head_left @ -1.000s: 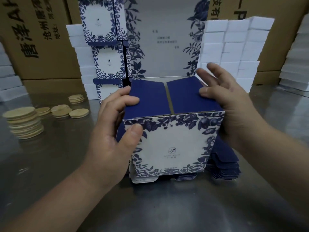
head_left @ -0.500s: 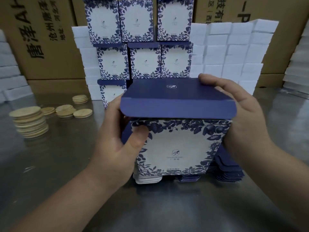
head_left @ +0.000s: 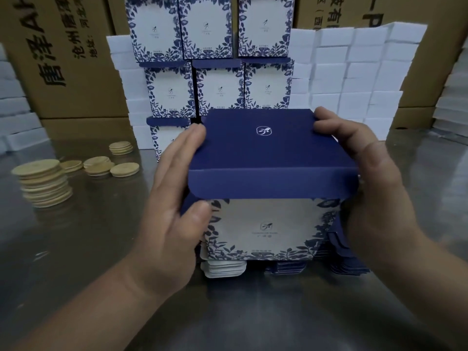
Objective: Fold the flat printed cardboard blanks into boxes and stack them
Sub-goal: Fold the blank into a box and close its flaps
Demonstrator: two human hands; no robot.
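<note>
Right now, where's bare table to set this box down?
Free: steel table left, between the wooden disc stacks and the left hand; the near strip before the flat blanks; right of the right hand. Crowded: blanks under the box, folded boxes and white blocks behind it.

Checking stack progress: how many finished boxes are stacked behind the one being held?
7 finished boxes visible. Top row: left, middle, right. Middle row: left, middle, right. Bottom row: one at left. The held box may hide more.

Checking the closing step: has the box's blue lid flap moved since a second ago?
Yes. The lid flap swung forward and down: it stood upright, hiding the stacked boxes behind; now it lies flat and they show.
</note>
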